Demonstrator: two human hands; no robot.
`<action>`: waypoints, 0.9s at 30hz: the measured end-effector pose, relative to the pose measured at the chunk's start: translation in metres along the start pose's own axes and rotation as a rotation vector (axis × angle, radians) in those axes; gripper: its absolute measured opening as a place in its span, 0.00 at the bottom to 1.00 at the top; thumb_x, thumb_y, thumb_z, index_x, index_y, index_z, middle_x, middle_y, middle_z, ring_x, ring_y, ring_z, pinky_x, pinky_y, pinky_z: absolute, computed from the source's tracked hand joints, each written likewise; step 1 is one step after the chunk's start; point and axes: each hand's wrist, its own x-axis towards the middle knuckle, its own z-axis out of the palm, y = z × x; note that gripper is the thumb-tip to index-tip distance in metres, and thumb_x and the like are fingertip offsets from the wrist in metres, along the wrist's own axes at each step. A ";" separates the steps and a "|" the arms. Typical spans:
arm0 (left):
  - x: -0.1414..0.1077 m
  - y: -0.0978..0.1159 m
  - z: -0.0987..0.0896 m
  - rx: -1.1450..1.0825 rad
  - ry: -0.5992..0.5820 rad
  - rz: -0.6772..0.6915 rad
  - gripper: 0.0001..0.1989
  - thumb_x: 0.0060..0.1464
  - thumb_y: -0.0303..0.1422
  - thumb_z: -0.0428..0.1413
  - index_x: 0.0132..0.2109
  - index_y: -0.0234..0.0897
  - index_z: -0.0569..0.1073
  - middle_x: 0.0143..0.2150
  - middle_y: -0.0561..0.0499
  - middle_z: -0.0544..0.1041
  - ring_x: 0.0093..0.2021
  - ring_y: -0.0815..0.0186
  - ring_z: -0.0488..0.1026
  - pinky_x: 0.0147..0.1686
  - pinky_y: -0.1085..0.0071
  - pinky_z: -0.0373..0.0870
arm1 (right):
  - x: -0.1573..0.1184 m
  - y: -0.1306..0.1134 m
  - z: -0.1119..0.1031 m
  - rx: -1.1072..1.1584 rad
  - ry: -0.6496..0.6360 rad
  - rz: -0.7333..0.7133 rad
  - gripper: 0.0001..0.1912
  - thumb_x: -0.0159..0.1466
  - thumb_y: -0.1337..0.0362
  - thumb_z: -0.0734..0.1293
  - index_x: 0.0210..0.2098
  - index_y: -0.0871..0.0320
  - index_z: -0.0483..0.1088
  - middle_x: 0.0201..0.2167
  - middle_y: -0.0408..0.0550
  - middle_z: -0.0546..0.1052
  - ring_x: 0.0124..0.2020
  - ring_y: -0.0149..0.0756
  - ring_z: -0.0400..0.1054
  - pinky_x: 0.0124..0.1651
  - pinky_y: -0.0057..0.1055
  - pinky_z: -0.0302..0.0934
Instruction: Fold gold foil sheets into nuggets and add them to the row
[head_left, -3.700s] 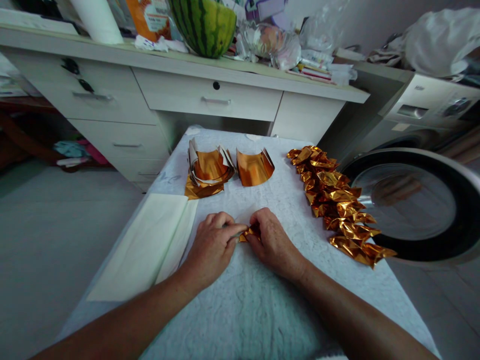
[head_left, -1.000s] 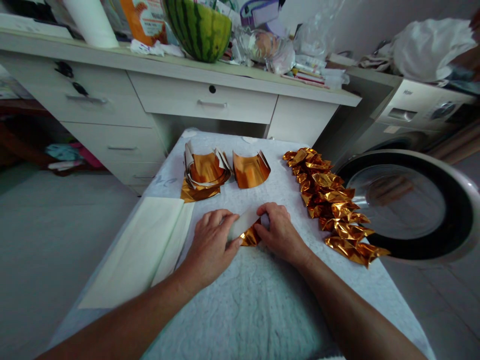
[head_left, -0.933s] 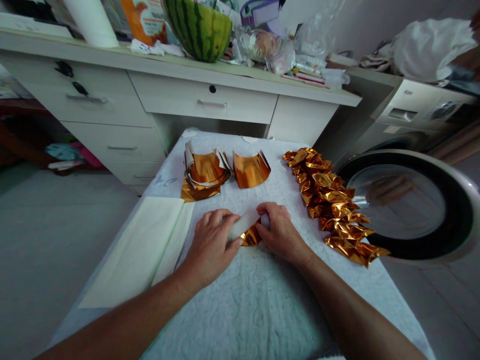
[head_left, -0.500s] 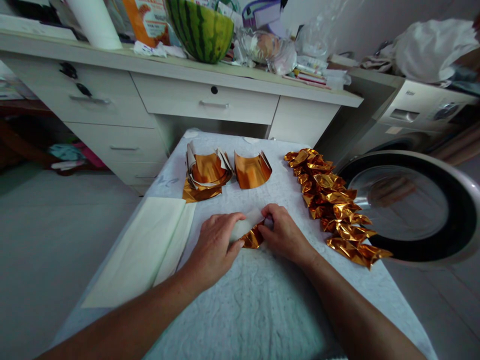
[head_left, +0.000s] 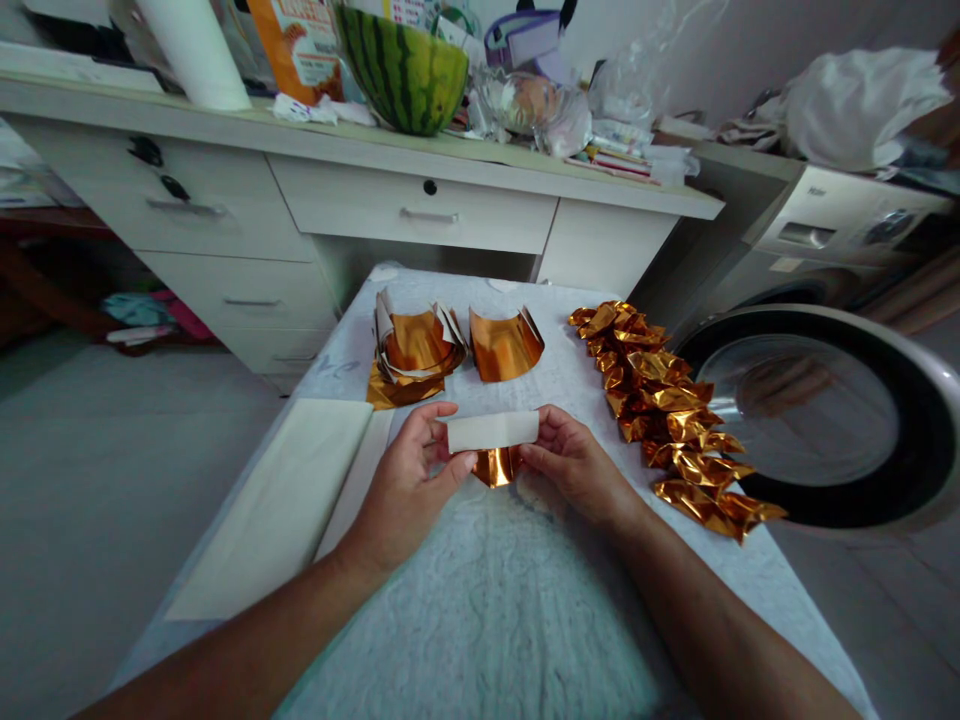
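Observation:
Between my two hands is a sheet of gold foil paper [head_left: 498, 467], its white back folded over as a flap along the top. My left hand [head_left: 411, 478] pinches its left end, thumb in front. At the right end, my right hand [head_left: 574, 458] grips it between thumb and fingers. Beyond them lie a curled stack of gold foil sheets [head_left: 416, 340] and a single curved gold sheet [head_left: 506, 345]. Several folded gold foil pieces [head_left: 675, 410] form a row on the right. Pale paper sheets [head_left: 262, 510] lie left of my left hand.
The cloth-covered table [head_left: 510, 620] stands against a white desk [head_left: 420, 210] with drawers. On the desk are a cut watermelon [head_left: 405, 75], a paper roll [head_left: 196, 60] and an orange bag [head_left: 296, 50]. An open washing machine door [head_left: 817, 410] borders the table's right side.
The foil paper between my hands now lies level, with a white flap folded across its top and a gold part below. My left hand has shifted slightly left.

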 end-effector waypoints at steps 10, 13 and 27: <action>0.003 0.002 -0.006 -0.079 0.185 0.026 0.09 0.52 0.30 0.61 0.36 0.38 0.66 0.33 0.58 0.73 0.33 0.73 0.71 0.35 0.77 0.68 | -0.009 -0.009 0.000 -0.156 -0.095 0.122 0.18 0.54 0.53 0.75 0.30 0.60 0.68 0.20 0.38 0.69 0.19 0.23 0.59 0.22 0.23 0.50; 0.002 0.004 -0.006 -0.033 0.165 0.007 0.06 0.53 0.31 0.60 0.35 0.37 0.69 0.32 0.56 0.73 0.32 0.72 0.71 0.34 0.75 0.69 | -0.009 -0.008 0.004 -0.130 -0.058 0.131 0.18 0.53 0.54 0.75 0.30 0.60 0.66 0.22 0.39 0.71 0.19 0.23 0.61 0.23 0.22 0.52; -0.004 -0.001 -0.001 0.170 0.017 0.091 0.20 0.54 0.35 0.59 0.55 0.41 0.71 0.56 0.45 0.73 0.45 0.61 0.77 0.48 0.61 0.74 | -0.008 0.000 0.018 -0.099 0.043 0.080 0.22 0.57 0.55 0.72 0.40 0.52 0.55 0.22 0.36 0.75 0.17 0.25 0.63 0.20 0.20 0.53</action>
